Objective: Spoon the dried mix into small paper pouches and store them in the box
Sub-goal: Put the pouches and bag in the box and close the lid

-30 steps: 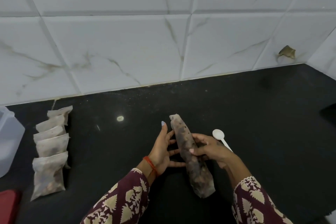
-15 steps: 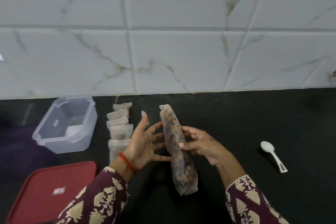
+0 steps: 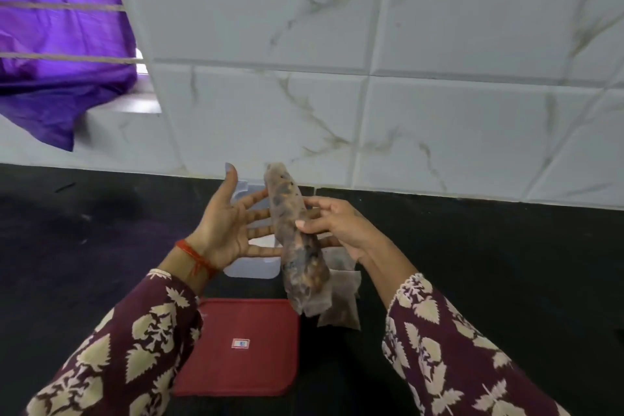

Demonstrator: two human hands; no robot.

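My right hand (image 3: 332,224) grips a long stack of filled paper pouches (image 3: 297,240), held upright in the air with dark dried mix showing through the paper. My left hand (image 3: 229,219) is spread flat with straight fingers against the stack's left side. Behind and below both hands stands the clear plastic box (image 3: 251,268), mostly hidden by them. Its red lid (image 3: 241,344) lies flat on the black counter, nearer to me. More filled pouches (image 3: 342,297) lie on the counter under the stack, to the right of the box.
A white marble-tiled wall (image 3: 405,94) rises behind the black counter (image 3: 506,263). Purple cloth (image 3: 57,44) hangs over a ledge at the upper left. The spoon is out of view.
The view has swung left: the box and lid now sit under my hands, and the spoon has left the frame. Both hands have lifted the pouch stack higher, over the box.
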